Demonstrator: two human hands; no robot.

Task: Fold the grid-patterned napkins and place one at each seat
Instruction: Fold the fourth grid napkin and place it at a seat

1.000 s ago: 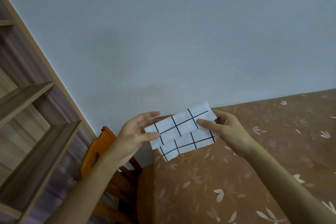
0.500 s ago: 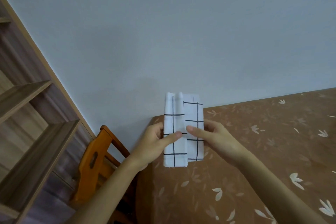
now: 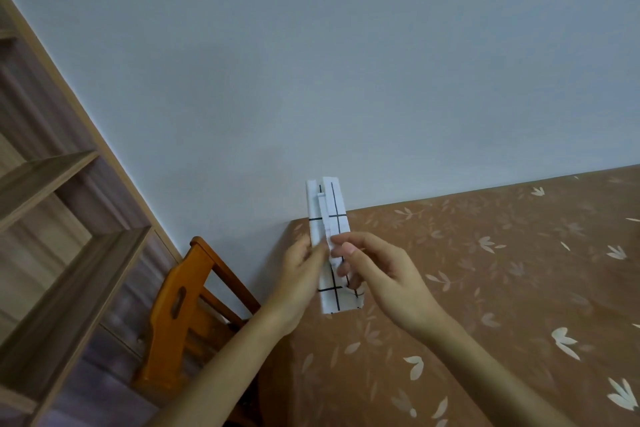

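Observation:
A white napkin with black grid lines is folded into a narrow upright strip and held in the air over the far left corner of the table. My left hand grips its left edge at mid height. My right hand pinches the right flap between thumb and fingers, pressing it onto the strip. The napkin's middle is hidden behind my fingers; its lower end shows below them.
The table wears a brown cloth with pale leaf prints. An orange wooden chair stands at its left end against the grey wall. A wooden shelf unit fills the left side.
The napkin turned from lying sideways to upright. It was then folded narrower, my two hands closing together over its middle.

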